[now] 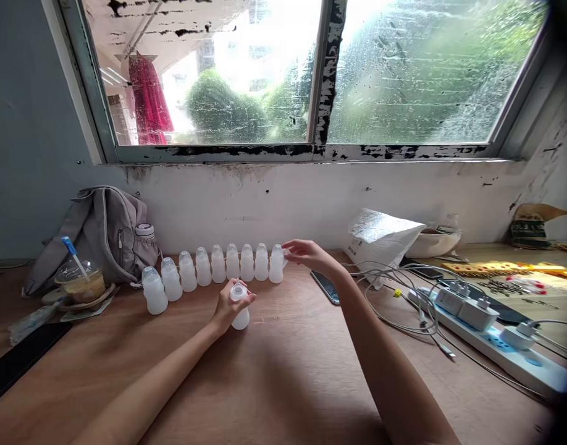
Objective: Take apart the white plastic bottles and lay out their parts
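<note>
My left hand point(230, 306) is wrapped round a frosted white baby bottle point(240, 319), held upright just above or on the table. Its top, a white collar with a pale tip, has no clear dome over it. My right hand point(306, 254) is at the right end of a row of similar bottles, its fingertips pinched on a small clear piece that looks like a bottle cap point(286, 254). That piece is beside the rightmost bottle point(276, 264) and partly hidden by the fingers. The row's bottles, several with clear domed caps, stand upright and curve forward to the leftmost bottle point(154, 292).
On the left are a grey backpack point(102, 228), a lidded drink cup point(82, 281) with a straw and a black flat object point(26, 358). Rightward lie a phone point(325, 287), tangled cables point(394, 315), a white pouch point(380, 238) and a power strip point(491, 340).
</note>
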### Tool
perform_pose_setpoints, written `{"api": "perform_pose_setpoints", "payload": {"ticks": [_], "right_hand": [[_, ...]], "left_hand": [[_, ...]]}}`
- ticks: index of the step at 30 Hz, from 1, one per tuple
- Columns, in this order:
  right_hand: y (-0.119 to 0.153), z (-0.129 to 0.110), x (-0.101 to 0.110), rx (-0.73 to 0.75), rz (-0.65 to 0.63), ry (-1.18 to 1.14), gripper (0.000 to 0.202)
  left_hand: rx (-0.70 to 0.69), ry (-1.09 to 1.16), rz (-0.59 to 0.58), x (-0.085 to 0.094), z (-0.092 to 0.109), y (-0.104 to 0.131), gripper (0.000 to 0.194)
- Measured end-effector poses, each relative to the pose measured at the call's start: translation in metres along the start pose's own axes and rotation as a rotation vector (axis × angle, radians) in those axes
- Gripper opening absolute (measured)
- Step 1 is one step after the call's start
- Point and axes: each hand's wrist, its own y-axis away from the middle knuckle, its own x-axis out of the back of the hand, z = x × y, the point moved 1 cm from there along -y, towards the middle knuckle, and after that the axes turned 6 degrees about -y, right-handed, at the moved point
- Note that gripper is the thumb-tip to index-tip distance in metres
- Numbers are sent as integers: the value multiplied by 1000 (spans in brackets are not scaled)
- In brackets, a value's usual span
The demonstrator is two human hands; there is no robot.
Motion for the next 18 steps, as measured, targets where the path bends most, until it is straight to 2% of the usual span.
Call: {"api": "perform_pose_setpoints", "payload": {"ticks": [4,8,13,15,18], "right_hand": [[9,-34,-7,184,111,-232,40],[13,-54,-28,258,92,-226,35],[9,-56,-63,268,-4,-68,23],[7,-54,-71,262,-45,-25,21],[6,-52,-71,253,-65,-3,20]], "left_hand": [[-11,-24,-7,-1,-2,2,26],[33,-80,-96,-3,-14,3,35],[155,-113,-274,-11,-34,5,34],[169,-99,-282,-11,-36,5,31],[224,-61,-245,-11,-34,4,31]]}}
